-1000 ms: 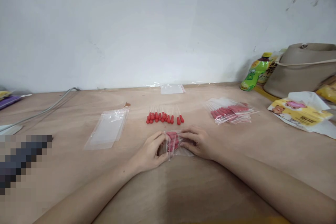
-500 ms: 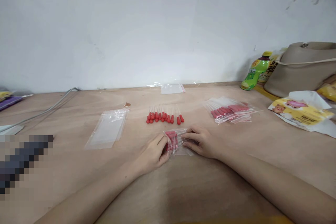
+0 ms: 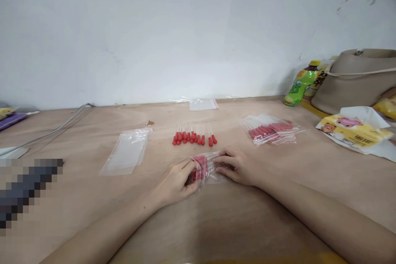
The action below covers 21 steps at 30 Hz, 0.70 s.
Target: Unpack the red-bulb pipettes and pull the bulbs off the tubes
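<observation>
Between my hands, close to the tabletop, is a clear zip bag with red-bulbed droppers in it, the bulbs toward the left. My left hand is closed on the bag's left end, beside the bulbs. Curled over the right end, where the thin clear stems lie, is my right hand; its fingers grip the plastic and partly hide it. Just beyond, loose droppers lie in a row with red bulbs toward me. To their right rests a pile of filled bags.
Flat clear bags lie on the left, and another bag lies by the wall. A grey cable crosses the left side. On the right are a green bottle, a beige bag and a yellow-and-white package.
My left hand and the bulb end of the bag have shifted slightly left, with the fingers reaching further over the plastic. The right hand has stayed nearly still.
</observation>
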Each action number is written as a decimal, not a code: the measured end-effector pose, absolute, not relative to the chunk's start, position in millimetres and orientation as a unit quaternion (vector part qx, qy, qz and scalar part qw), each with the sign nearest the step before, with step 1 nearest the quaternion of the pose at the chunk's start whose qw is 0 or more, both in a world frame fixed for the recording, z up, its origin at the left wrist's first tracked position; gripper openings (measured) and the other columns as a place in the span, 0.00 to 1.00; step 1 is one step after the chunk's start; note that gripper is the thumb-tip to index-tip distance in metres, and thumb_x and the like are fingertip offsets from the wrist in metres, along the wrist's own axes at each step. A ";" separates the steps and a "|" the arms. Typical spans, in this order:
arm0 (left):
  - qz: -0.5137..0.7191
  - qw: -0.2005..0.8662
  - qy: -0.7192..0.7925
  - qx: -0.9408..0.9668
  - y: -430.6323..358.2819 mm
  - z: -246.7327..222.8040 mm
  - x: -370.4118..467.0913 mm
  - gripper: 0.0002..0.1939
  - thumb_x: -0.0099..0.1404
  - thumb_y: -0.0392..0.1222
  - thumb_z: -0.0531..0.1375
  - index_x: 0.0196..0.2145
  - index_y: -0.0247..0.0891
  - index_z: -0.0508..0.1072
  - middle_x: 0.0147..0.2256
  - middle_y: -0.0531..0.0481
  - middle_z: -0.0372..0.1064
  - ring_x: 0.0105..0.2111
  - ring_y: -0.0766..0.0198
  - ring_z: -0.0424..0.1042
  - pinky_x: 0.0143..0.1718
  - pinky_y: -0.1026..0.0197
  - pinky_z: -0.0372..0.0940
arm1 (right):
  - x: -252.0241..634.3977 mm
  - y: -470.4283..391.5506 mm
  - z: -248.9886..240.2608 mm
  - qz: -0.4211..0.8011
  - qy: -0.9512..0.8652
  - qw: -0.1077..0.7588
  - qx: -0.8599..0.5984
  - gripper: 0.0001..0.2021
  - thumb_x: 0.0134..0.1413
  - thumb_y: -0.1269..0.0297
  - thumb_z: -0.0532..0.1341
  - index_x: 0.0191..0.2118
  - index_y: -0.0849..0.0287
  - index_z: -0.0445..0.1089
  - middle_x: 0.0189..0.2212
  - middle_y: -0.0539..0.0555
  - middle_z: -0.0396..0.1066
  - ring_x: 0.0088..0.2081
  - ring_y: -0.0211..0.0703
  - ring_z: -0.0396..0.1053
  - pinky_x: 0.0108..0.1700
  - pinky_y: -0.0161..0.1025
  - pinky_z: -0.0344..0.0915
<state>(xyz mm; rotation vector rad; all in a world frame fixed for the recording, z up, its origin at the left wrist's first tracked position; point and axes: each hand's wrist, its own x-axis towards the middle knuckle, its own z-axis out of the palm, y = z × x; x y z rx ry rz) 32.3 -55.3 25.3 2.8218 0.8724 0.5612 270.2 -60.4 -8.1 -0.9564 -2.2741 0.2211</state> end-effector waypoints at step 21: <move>0.298 0.317 0.334 0.836 -40.1 15.1 18.4 0.08 0.53 0.31 0.56 0.33 0.36 0.67 0.35 0.49 0.62 0.30 0.68 0.63 0.28 0.68 0.60 | 275.4 -59.7 -7.2 0.078 -0.861 0.303 -0.401 0.14 0.55 0.62 0.56 0.47 0.55 0.66 0.38 0.55 0.67 0.38 0.40 0.65 0.40 0.38 0.64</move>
